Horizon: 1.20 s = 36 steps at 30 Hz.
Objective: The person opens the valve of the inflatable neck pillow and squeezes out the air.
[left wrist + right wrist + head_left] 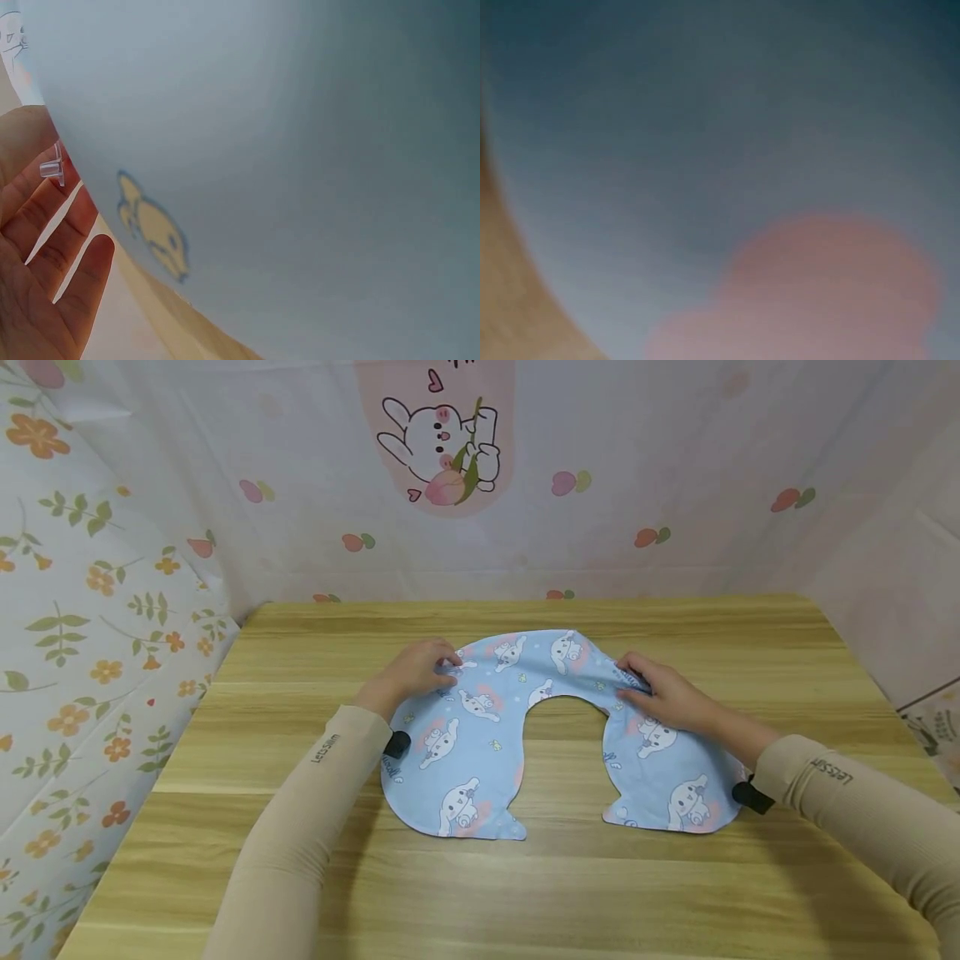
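Note:
A light blue U-shaped neck pillow (480,735), printed with white long-eared characters, lies on the table with its opening toward me. It looks flat and slack, with folds across its top right part. My left hand (417,672) touches the upper left edge, fingers loosely extended and apart. Close by those fingers shows a small clear plastic valve (52,168). On the other side, my right hand (667,693) pinches the bunched upper right edge between thumb and fingers. Blurred blue fabric fills most of the right wrist view, hiding the right fingers there.
The wood-grain table (480,902) extends around the pillow on all sides. Behind it hangs a white printed cloth (300,460) with a rabbit drawing. A flower-patterned cloth (75,652) borders the left side. Both forearms wear beige sleeves (300,827).

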{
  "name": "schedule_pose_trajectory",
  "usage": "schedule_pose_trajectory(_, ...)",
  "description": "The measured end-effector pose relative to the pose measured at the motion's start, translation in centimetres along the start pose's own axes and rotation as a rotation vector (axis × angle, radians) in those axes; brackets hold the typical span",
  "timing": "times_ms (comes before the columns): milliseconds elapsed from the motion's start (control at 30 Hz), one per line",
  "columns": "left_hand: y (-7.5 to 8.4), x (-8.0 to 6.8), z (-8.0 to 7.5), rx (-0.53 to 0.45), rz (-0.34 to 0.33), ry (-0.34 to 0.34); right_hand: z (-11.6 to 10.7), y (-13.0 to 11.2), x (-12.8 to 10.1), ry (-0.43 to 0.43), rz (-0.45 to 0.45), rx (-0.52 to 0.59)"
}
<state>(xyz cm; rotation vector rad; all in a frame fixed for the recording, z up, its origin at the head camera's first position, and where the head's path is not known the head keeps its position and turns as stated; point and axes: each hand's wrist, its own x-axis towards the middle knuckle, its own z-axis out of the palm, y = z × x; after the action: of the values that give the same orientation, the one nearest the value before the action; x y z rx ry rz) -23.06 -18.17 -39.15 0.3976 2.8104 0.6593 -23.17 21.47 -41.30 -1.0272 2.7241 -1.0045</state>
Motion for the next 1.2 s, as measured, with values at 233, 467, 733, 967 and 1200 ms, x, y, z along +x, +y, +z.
schedule_pose_trajectory(233, 0.0, 0.0, 0.0, -0.001, 0.013, 0.009, -0.1, -0.1, 0.1, -0.032, 0.077, 0.013)
schedule_pose_trajectory(467, 0.0, 0.0, 0.0, 0.002, 0.016, 0.016, -0.2, -0.3, 0.1, -0.061, 0.12, -0.002)
schedule_pose_trajectory(733, -0.1, 0.0, 0.1, -0.005, 0.002, 0.015, -0.3, -0.5, -0.2, 0.008, 0.109, 0.028)
schedule_pose_trajectory(967, -0.2, 0.1, 0.2, -0.004, 0.005, 0.018, -0.7, -0.4, -0.2, 0.03, -0.015, 0.06)
schedule_pose_trajectory(1200, -0.2, 0.0, 0.3, 0.006, 0.012, 0.019, -1.1, -0.7, 0.3, 0.029, -0.013, 0.103)
